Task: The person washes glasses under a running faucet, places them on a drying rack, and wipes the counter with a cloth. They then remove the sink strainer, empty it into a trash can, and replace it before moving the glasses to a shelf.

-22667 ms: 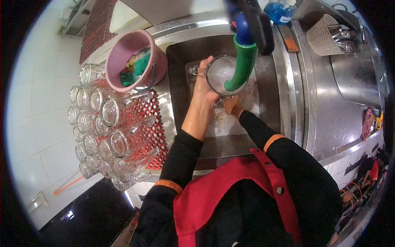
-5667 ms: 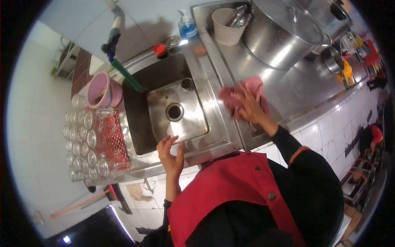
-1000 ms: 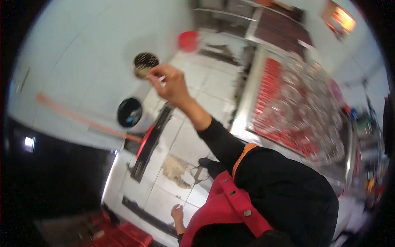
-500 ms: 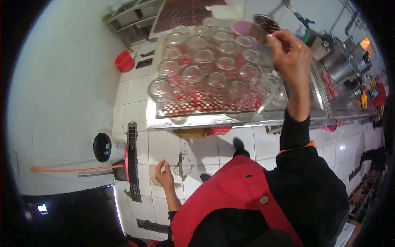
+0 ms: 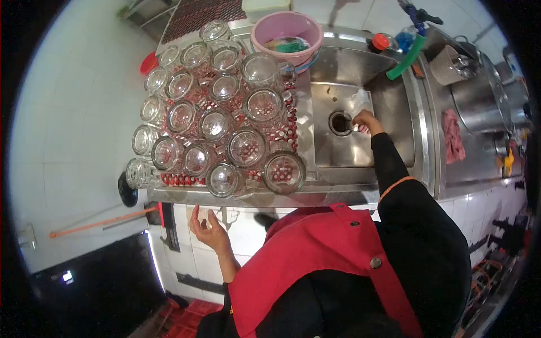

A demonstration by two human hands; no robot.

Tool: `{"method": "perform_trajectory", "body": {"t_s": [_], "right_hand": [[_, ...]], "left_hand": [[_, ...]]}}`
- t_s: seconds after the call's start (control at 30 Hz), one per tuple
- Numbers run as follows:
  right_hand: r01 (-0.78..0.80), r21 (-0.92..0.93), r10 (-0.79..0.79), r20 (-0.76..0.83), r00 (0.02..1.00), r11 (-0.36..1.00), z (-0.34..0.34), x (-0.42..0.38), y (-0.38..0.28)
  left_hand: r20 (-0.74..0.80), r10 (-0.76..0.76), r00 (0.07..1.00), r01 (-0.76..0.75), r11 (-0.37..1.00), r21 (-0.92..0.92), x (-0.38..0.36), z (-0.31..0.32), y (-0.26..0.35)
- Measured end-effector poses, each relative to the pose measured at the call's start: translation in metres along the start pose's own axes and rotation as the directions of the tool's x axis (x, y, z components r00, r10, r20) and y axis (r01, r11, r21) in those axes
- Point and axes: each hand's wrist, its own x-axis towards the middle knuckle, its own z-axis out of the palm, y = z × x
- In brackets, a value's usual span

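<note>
Lowered since the earlier frame: the right hand (image 5: 367,121), then raised beside the glassware with a perforated disc pinched at its edge, is now positioned inside the steel sink (image 5: 349,153), at the edge of the drain (image 5: 340,123). The thumb and fingers are drawn together and pointed toward the drain opening. Whether the disc is held between them cannot be told (only a small pale glint is shown at the fingertips).

The left hand (image 5: 208,232) is held off the work, near the front edge of the counter (image 5: 177,197), with the fingers loosely spread and nothing gripped.

The step in hand is judged to be fingertip work at the drain, located in the sink floor. Precise alignment over the round opening and a light fingertip grip are judged to be called for; the second hand is not judged to be required.

Glass mugs (image 5: 248,147) are stood upside down in close rows on the red mat (image 5: 291,130). A pink bucket (image 5: 280,26), containing a green scouring pad (image 5: 290,47), is placed beside the sink. A green hose (image 5: 407,59) is suspended over the far corner. A pink cloth (image 5: 452,135) is laid on the opposite steel surface.
</note>
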Motion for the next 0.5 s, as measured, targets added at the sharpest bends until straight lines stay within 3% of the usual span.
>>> {"method": "perform_trajectory", "body": {"t_s": [0.1,0.17,0.2,0.27,0.37,0.4,0.43,0.5], "right_hand": [[-0.009,0.036,0.009,-0.005,1.0,0.999,0.044,0.07,0.023],[0.101,-0.045,-0.105,-0.078,0.991,0.994,0.086,0.149,0.053],[0.141,0.361,-0.193,0.115,0.974,0.922,0.061,0.073,0.052],[0.09,0.322,-0.161,0.199,0.967,0.942,0.063,0.051,0.055],[0.049,0.212,-0.101,0.24,0.965,0.976,0.038,0.026,0.038],[0.124,-0.076,-0.091,0.341,0.936,0.989,0.029,0.04,0.032],[0.222,-0.22,-0.145,0.32,0.936,0.95,0.017,0.031,0.019],[0.293,0.082,-0.303,0.161,0.939,0.953,-0.003,-0.003,0.005]], "left_hand": [[-0.022,-0.036,0.999,0.036,0.999,0.033,-0.01,0.001,0.009],[-0.068,-0.057,0.996,0.06,0.997,0.041,-0.015,0.003,0.018],[-0.036,-0.043,0.998,0.045,0.998,0.051,-0.019,0.003,0.018],[0.024,-0.055,0.998,0.055,0.998,-0.004,-0.026,0.003,0.017],[0.46,-0.015,0.888,0.062,0.994,-0.088,-0.03,0.004,0.034],[0.59,0.021,0.807,0.058,0.992,-0.115,-0.031,0.007,0.042],[0.704,0.063,0.708,0.059,0.987,-0.147,-0.032,0.011,0.054],[0.761,0.102,0.641,-0.028,0.994,-0.109,-0.033,0.017,0.086]]}}
